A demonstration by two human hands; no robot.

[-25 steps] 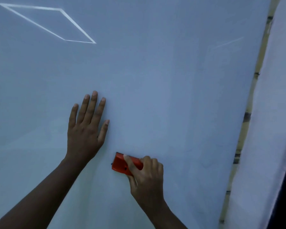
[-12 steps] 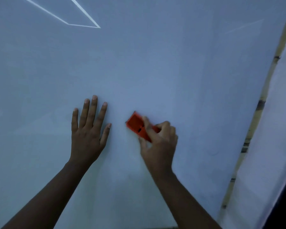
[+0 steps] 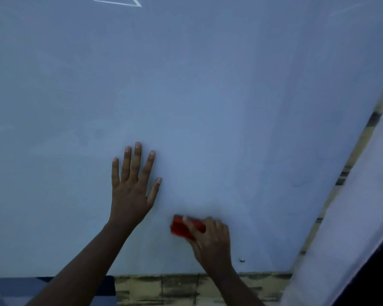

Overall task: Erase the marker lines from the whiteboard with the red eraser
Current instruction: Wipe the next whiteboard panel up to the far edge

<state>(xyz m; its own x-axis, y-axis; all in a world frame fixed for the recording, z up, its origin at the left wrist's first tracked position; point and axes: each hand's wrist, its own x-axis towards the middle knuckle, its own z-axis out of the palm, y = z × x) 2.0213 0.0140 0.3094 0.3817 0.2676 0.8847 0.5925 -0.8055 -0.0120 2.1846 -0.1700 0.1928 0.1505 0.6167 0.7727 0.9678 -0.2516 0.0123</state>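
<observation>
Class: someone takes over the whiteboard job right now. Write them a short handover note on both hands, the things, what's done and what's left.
Left hand: open, flat on the whiteboard.
Right hand: grip shut on the red eraser, pressed to the board low down, near its bottom edge.
Done: the area around the hands looks clean.
Left: faint marker traces toward the right edge. The white outline at the top may only be a reflection.

The whiteboard (image 3: 208, 96) is pale blue-grey in dim light, with thin white lines (image 3: 117, 3) at its top edge, left of centre, and a faint dark scribble (image 3: 301, 184) by its right edge. The eraser (image 3: 179, 228) near the bottom edge is bright red. Below the board, the floor (image 3: 186, 290) is yellowish with dark smudged streaks, and a mat (image 3: 13, 290) shows grey, navy and yellow triangles.
</observation>
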